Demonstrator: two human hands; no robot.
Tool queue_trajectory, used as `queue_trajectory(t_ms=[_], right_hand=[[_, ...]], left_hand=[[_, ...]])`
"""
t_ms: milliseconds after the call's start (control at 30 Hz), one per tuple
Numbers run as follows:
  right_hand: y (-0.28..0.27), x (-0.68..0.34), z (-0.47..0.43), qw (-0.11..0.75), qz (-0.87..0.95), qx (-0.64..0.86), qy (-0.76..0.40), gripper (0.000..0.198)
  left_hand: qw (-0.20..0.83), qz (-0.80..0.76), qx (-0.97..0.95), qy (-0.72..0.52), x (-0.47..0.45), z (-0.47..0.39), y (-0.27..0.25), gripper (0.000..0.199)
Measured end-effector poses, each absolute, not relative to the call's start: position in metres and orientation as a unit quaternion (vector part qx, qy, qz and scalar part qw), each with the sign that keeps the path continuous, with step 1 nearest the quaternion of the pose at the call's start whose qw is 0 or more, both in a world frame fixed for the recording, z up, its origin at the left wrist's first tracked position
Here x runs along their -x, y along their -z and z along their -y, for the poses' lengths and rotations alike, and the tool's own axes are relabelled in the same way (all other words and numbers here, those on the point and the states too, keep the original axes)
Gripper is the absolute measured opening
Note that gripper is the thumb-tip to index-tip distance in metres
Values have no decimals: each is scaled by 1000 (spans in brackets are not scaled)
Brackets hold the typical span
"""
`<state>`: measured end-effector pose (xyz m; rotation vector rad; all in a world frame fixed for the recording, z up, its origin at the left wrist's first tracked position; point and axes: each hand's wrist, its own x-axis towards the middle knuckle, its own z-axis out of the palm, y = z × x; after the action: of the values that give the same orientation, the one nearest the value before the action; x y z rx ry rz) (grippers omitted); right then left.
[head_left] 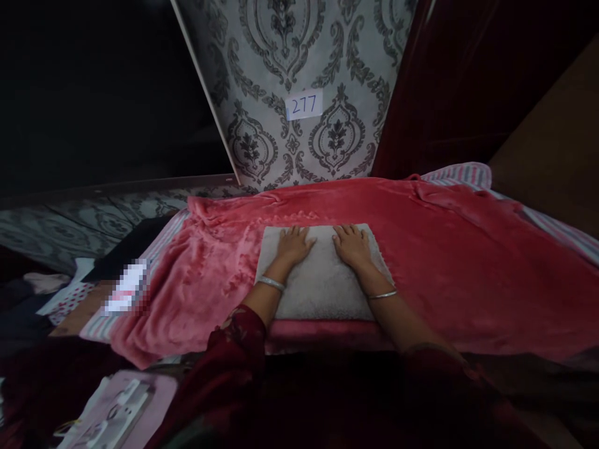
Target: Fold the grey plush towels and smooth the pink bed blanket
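A light grey fuzzy cloth (322,280), roughly rectangular, lies flat on a red plush blanket (444,268). My left hand (294,245) rests palm down on the cloth's upper left part, fingers spread. On its upper right part lies my right hand (352,246), also flat with the fingers apart. Both hands touch the cloth's surface and grip nothing. A bare strip of grey cloth shows between them and down to its near edge. Each wrist wears a silvery bangle.
A large dark screen (93,93) stands at the back left. Patterned wallpaper bears a paper label (304,104) reading 277. Dark red glossy furniture (449,81) rises at the back right. At lower left are a pink item (161,399) and piled fabrics (42,299).
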<state>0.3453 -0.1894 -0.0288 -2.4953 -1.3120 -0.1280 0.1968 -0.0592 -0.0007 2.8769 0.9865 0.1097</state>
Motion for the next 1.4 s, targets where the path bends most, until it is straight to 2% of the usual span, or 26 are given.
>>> queue_trajectory(t_ms=[300,667,800,933,1400], right_hand=[[23,-342,190,164,455,874,40,50],[-1,-328,187,113,484,868,-10,53],[-4,-325,185,88,514,853,-26,53],[2,-325,184,108,519,848,-4,54],[32,-420,206,171,462,870,-27,59]], left_hand=[[62,-419,-904,-52,-155,16,-3,59],[16,-419,-907,-46,-159,18,-7,59],[-11,-369,-925,-91,-168,38,-10,59],[0,-281,-958,-60,-178,61,-4,60],[-5,-274,-961,-42,-181,64,0,61]])
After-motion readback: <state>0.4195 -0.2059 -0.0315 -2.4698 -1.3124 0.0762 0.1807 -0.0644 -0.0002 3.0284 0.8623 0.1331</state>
